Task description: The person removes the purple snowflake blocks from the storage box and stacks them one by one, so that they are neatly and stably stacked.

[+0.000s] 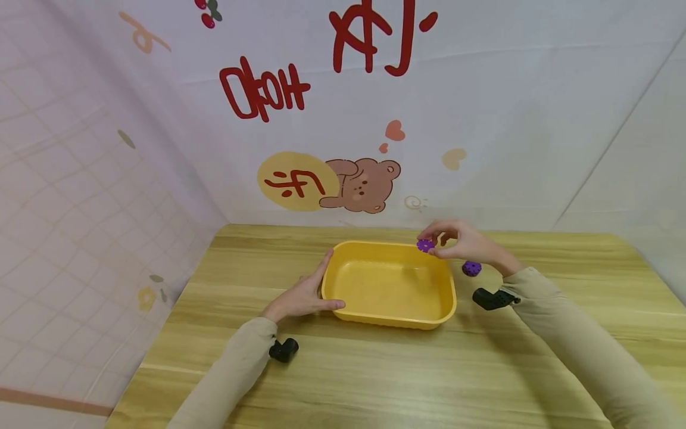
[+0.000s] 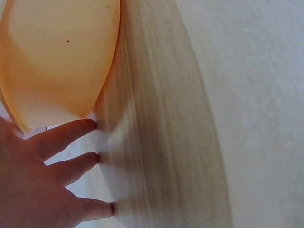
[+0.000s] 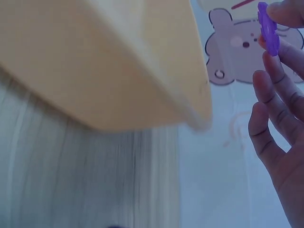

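A yellow plastic basin [image 1: 388, 319] stands on the table, and its visible floor holds nothing. At its left end rests my left hand [image 1: 302, 296], thumb and forefinger spread along the rim. The left wrist view shows the fingers of this hand [image 2: 57, 175] straight and apart, with their tips down by the tabletop. Above the basin's back right corner, my right hand [image 1: 460, 240] pinches a purple snowflake disc [image 1: 426, 245] between thumb and fingers. In the right wrist view the disc [image 3: 270, 29] appears edge-on, and the other fingers are loosely bent.
Right of the basin, beneath my right wrist, lies a small pile of purple snowflake discs [image 1: 471, 269]. The wood-grain table [image 1: 375, 375] meets a printed wall cloth [image 1: 509, 149] behind the basin. Each sleeve carries a black wrist device, such as the right one [image 1: 490, 299].
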Demonstrator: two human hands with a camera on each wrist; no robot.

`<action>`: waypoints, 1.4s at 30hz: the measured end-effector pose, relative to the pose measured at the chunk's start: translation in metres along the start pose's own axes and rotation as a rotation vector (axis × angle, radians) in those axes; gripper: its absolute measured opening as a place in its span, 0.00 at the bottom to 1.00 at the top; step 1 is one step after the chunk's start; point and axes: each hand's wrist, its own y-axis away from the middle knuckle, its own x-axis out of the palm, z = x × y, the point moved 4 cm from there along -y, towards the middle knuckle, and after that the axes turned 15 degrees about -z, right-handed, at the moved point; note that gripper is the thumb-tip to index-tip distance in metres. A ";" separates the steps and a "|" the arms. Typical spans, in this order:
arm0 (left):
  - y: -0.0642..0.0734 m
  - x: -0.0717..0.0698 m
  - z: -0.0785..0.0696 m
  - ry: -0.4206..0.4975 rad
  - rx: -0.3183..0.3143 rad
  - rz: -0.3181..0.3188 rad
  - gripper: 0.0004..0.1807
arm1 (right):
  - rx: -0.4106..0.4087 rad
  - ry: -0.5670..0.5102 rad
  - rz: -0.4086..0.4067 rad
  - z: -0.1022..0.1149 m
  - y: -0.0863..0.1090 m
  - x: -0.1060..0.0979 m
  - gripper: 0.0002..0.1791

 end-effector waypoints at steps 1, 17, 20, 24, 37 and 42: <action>0.000 0.000 0.000 -0.004 0.003 0.000 0.65 | -0.006 0.005 -0.004 -0.002 0.002 -0.003 0.16; 0.000 0.000 0.000 0.009 -0.004 0.009 0.64 | 0.025 0.007 -0.075 -0.033 0.039 -0.037 0.17; 0.000 0.000 0.001 0.015 0.000 0.013 0.64 | 0.035 -0.003 -0.089 -0.036 0.044 -0.042 0.17; 0.000 0.001 0.002 0.023 -0.001 0.014 0.64 | 0.059 0.006 -0.091 -0.042 0.051 -0.045 0.15; 0.000 0.002 0.003 0.032 0.004 0.007 0.65 | 0.152 0.033 -0.152 -0.067 0.079 -0.049 0.16; 0.000 0.002 0.003 0.013 0.001 0.005 0.65 | 0.207 -0.019 -0.187 -0.080 0.087 -0.050 0.18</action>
